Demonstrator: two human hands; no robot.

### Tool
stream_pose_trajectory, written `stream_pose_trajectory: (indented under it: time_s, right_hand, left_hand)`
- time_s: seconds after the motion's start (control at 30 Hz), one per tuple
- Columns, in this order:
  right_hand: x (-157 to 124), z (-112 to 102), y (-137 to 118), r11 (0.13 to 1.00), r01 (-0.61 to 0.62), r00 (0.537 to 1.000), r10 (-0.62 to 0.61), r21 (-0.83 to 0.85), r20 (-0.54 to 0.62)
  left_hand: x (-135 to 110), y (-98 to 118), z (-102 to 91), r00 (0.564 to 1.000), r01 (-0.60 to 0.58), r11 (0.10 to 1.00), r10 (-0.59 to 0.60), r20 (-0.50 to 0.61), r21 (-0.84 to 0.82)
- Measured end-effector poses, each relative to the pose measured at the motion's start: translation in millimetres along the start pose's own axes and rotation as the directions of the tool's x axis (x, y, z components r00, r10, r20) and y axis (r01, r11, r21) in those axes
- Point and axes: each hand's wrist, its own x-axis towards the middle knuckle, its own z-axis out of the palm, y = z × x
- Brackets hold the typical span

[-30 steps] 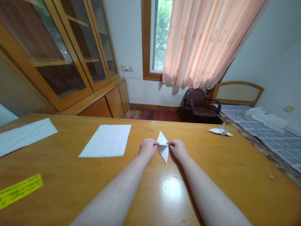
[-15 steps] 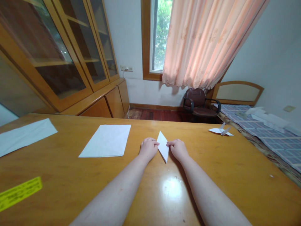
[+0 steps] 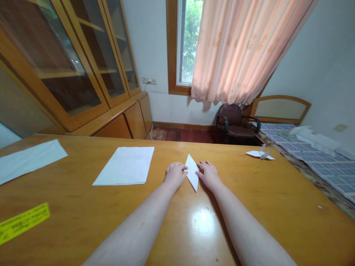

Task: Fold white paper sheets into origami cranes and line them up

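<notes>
A small white folded paper (image 3: 192, 172), diamond shaped, lies flat on the wooden table (image 3: 249, 207) in front of me. My left hand (image 3: 174, 174) is at its left edge, fingers curled and pinching that edge. My right hand (image 3: 209, 173) rests against its right edge with the fingers stretched out flat on the table and paper.
A stack of white sheets (image 3: 126, 165) lies left of my hands, and another white sheet (image 3: 29, 159) at the far left. A yellow label (image 3: 23, 222) is stuck near the left front. A folded paper crane (image 3: 260, 153) sits at the far right. Beyond are a chair (image 3: 235, 123) and a bed (image 3: 318, 155).
The raised flaps in the middle of the paper have been folded down flat. My right hand's fingers have since uncurled and spread out beside the paper.
</notes>
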Motion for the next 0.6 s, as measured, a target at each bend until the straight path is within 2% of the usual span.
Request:
stream_pose_trajectory:
  time_s: [0.23,0.6]
  right_hand:
    - [1.8,2.6,4.4,1.000,0.016,1.000,-0.016,0.009,0.022]
    - [3.2,7.8,6.7,0.993,0.069,0.996,-0.063,0.091,-0.069]
  left_hand:
    - [1.0,-4.7,8.5,0.999,0.030,0.997,-0.029,-0.013,0.066]
    - [3.2,-2.1,5.7,0.999,0.031,0.999,-0.030,0.014,-0.027]
